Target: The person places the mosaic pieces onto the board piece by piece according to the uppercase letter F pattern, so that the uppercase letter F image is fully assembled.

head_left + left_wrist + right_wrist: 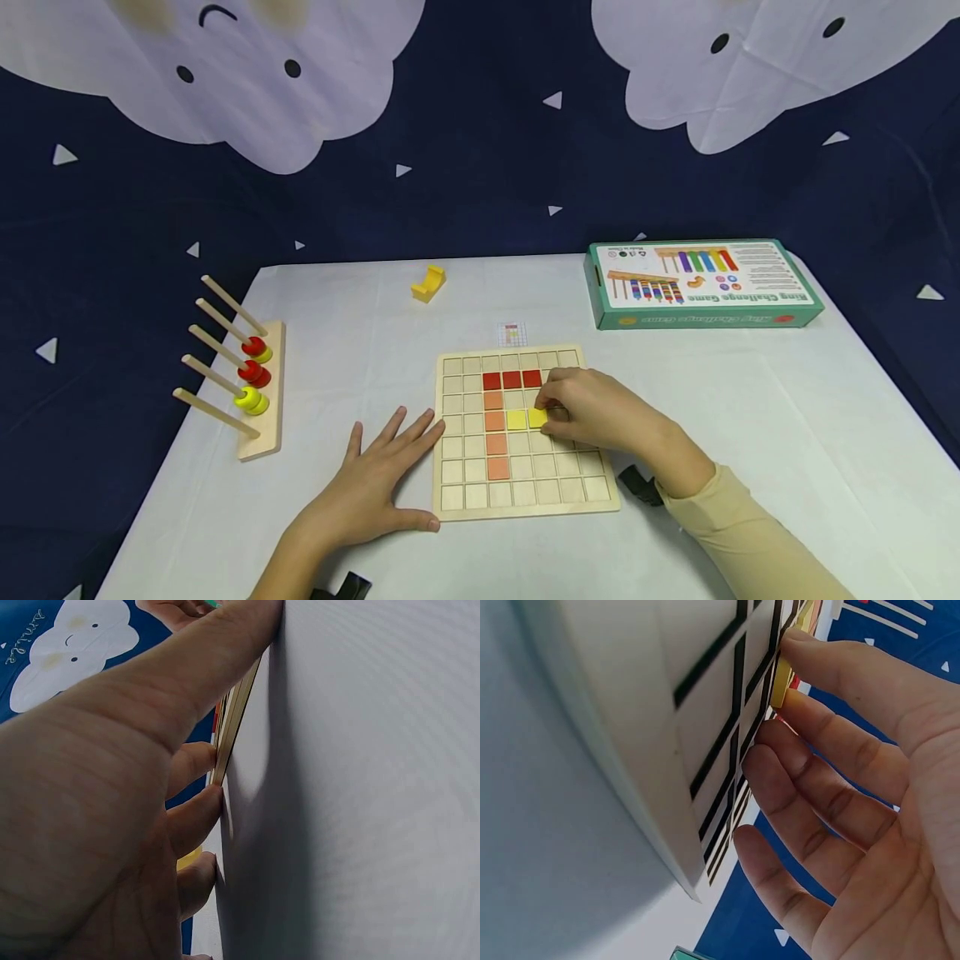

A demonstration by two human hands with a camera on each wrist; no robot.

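A wooden grid board point(525, 506) lies on the white table, with red tiles point(512, 380) in a row, a column of orange tiles point(497, 444) and a yellow tile point(516, 419) beside that column. My right hand point(600, 408) pinches another yellow tile point(781, 682) between thumb and index finger, right of the first yellow one. Its other fingers are bent over the board in the right wrist view. My left hand point(375, 487) rests with spread fingers on the table, thumb and fingertips touching the board's left edge. The left wrist view shows the board's side point(238, 705) against those fingers.
A wooden peg stand point(273, 392) with red and yellow rings is at the left. Behind the board lie a small patterned card point(512, 334) and a yellow curved block point(429, 284). A green game box point(705, 284) sits at the back right.
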